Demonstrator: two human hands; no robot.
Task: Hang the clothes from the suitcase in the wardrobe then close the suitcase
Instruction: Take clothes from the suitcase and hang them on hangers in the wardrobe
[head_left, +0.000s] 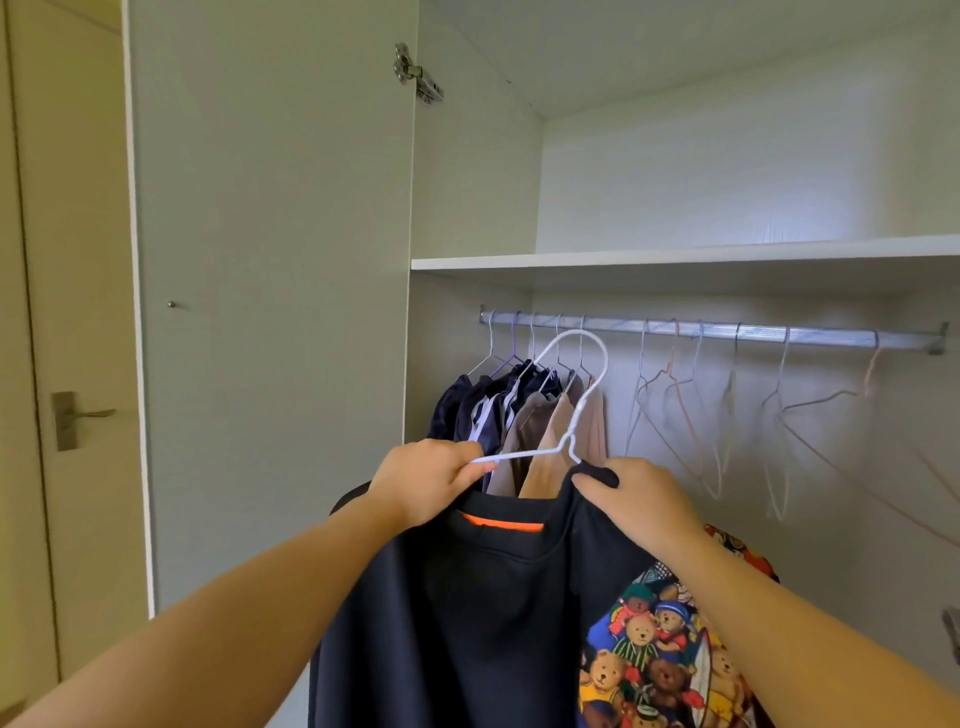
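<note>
Holds a dark sweatshirt (467, 597) with a teddy-bear print up before the open wardrobe (675, 258), just below the rail (727, 330). Pinches the bare arm of the white hanger (575, 418) with the left hand (431, 480), fingers curled round the wire. Grips the collar with the right hand (639, 499), seemingly to draw the cloth over the hanger's shoulder. Holds the hook upright and free, likely for the rail. Finds hung clothes (519, 415) bunched at the rail's left end and empty hangers (675, 405) spread to the right. Sees no suitcase.
</note>
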